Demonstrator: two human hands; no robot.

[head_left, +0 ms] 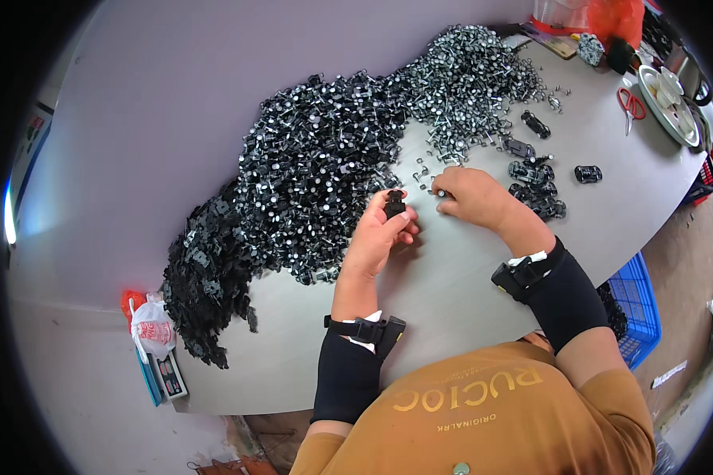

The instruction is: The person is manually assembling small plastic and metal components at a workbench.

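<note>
My left hand (370, 240) is closed round a small black toy car chassis (394, 206), held upright between thumb and fingers above the grey table. Just to its right, my right hand (477, 199) pinches a small wheel axle (442, 193) with a silvery wheel end. The two hands are apart. Several loose wheel axles (421, 172) lie beyond my fingertips. Beyond my left hand rises a big heap of black parts mixed with wheel axles (317, 158). To the right of my right hand is a cluster of toy car chassis (535, 174) with wheels.
A heap of silvery wheel axles (471, 79) lies at the far side, and flat black plastic parts (206, 277) are piled at the left. Red-handled scissors (631, 107) and a tray with dishes (650, 83) occupy the right. Below the table edge stands a blue basket (642, 297).
</note>
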